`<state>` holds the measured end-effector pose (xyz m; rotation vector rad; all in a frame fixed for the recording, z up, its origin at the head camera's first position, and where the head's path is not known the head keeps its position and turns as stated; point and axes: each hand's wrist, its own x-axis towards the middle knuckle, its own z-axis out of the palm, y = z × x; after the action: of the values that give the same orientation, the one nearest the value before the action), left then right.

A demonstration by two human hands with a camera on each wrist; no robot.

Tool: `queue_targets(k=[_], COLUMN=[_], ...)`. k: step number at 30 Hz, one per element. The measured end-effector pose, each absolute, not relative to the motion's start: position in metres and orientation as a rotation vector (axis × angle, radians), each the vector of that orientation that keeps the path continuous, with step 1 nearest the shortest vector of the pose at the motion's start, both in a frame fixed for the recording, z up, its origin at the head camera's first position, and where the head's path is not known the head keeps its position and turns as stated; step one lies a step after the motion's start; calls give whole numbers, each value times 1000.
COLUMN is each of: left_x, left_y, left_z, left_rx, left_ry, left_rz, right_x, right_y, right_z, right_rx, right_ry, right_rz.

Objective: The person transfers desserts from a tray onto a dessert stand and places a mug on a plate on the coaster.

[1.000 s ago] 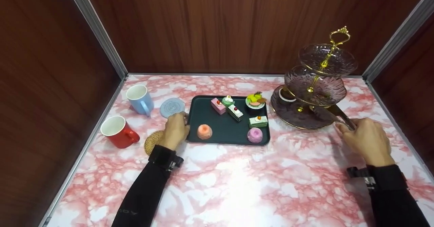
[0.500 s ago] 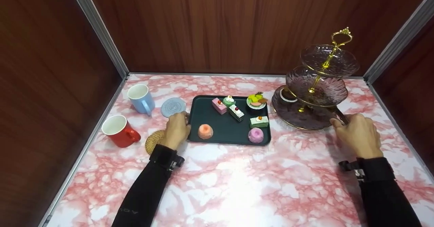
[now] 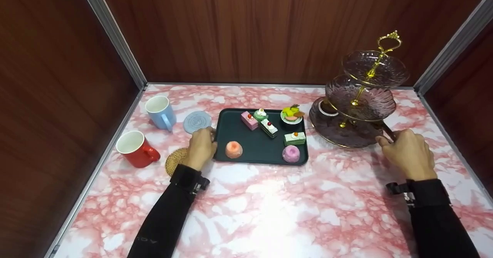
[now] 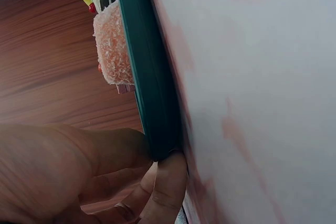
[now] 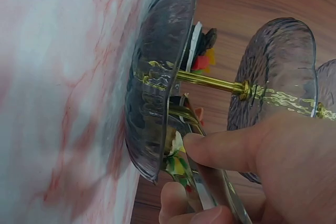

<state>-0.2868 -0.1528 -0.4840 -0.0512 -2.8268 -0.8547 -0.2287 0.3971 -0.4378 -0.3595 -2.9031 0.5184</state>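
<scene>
My left hand (image 3: 200,148) pinches the left edge of a dark green tray (image 3: 256,152), thumb above and a finger beneath the rim in the left wrist view. On the tray sit several toy cakes, including an orange one (image 3: 233,149), a purple one (image 3: 291,154) and a fruit-topped cup (image 3: 292,115). My right hand (image 3: 409,154) grips metal tongs (image 5: 212,182), which reach in over the bottom plate (image 3: 346,138) of a three-tier glass stand (image 3: 379,100). Near the tongs' arms lies a fruit-topped piece (image 5: 178,165). The tongs' tips are partly hidden.
A blue mug (image 3: 158,111) and a red mug (image 3: 136,150) stand at the left. Beside them lie a blue coaster (image 3: 197,121) and a woven coaster (image 3: 175,161). Another cup dessert (image 3: 328,109) sits on the stand's bottom plate. Wooden panels wall in the table.
My right hand has moved left and slightly away from me, taking the tongs further under the middle tier. The tongs' arms look closer together. My left hand and the tray have stayed put.
</scene>
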Motion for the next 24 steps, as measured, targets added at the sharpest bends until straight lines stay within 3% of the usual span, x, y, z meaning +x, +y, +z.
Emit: queue_targets(k=[24], left_x=[-287], left_y=[-153], left_z=[-485], left_rx=[-61], left_ry=[-2829], left_rz=[-803], right_x=[-200], right_y=[392], right_z=[-422], right_rx=[-370], right_ry=[-2866], right_rz=[482])
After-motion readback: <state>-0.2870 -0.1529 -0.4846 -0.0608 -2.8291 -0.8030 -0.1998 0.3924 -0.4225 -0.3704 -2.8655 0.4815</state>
